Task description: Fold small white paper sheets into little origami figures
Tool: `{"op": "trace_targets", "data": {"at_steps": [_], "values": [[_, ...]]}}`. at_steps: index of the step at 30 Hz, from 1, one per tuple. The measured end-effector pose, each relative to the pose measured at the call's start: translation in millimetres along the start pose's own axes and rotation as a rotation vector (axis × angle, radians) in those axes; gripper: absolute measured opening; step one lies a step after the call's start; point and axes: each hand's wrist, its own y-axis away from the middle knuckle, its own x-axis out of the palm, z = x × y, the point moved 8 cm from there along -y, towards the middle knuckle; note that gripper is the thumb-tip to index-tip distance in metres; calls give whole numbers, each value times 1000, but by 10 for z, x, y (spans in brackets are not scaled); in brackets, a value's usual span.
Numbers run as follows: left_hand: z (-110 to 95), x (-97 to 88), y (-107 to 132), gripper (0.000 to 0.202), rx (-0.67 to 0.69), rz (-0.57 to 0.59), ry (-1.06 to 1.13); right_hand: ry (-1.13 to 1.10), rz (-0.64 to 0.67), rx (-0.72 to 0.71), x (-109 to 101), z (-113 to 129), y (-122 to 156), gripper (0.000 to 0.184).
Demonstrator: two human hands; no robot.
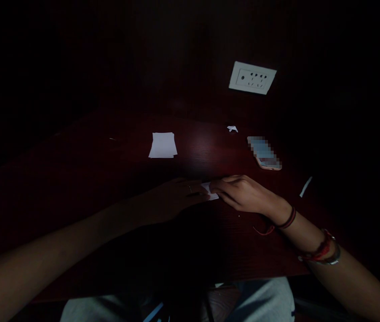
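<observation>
The small white paper (214,197) lay low over the counter (203,152), between the two hands and well in from the front edge. The right hand (243,192) was drawn narrow, with thumb and fingers closed on the paper. The left hand (172,197) reached it from the opposite side, fingertips touching; shadow covered this hand, and whether it pinched the paper could not be told.

The front edge ran below both forearms, with the person's legs (265,299) beneath it. The left and right limits of the counter were lost in darkness. Beyond the hands, a stretch of counter separated the paper stack (163,146) from the phone (263,153), giving room for movement away from the body.

The stack lay ahead of the left hand. The phone lay ahead and to the right of the right hand, the nearest obstacle on that side. A crumpled scrap (232,129) lay farther back, and a paper strip (305,187) lay right of the phone. A socket plate (253,78) was located behind these items. A loose cord end (263,230) hung from the right wrist.
</observation>
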Motion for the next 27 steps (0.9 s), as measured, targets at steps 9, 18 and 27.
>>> {"op": "trace_targets", "data": {"at_steps": [9,18,27], "values": [[26,38,-1,52,1,16,8,65,45,35,-13,0,96,23],[-20,-50,5,53,-17,-7,30,-79,-55,4,-89,51,136,40],[-57,-57,11,53,12,-52,29,-179,0,38,-67,110,111,48]]}}
